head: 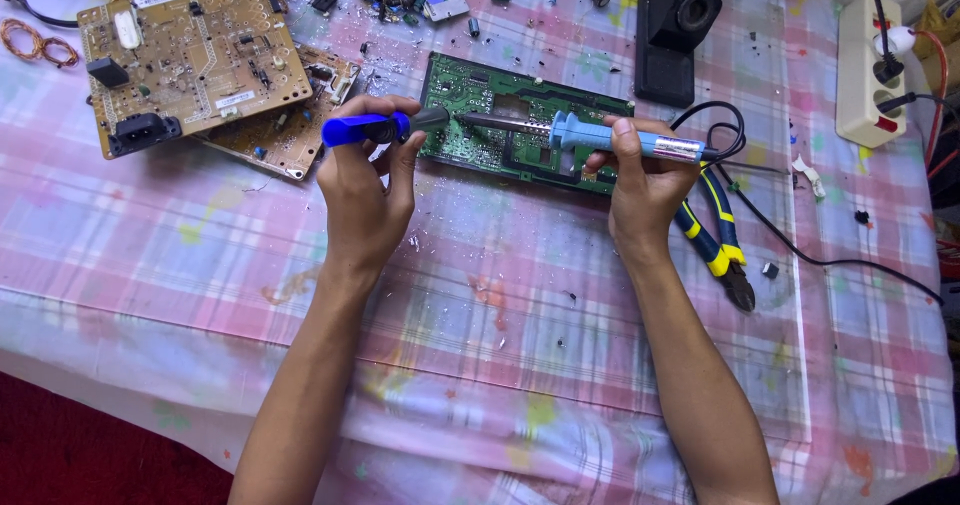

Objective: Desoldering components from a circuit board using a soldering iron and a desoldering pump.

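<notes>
Hands [365,180] w/ blue tools (plastic) over green PCB [520,125]

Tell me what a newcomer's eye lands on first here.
First, the two hands meeting over the green circuit board at the table's centre: the left hand holds a dark blue desoldering pump, the right hand a light blue soldering iron, tips together on the board. Next, the tan circuit boards at upper left, and yellow-handled pliers beside the right wrist on the pink plaid cloth.
</notes>
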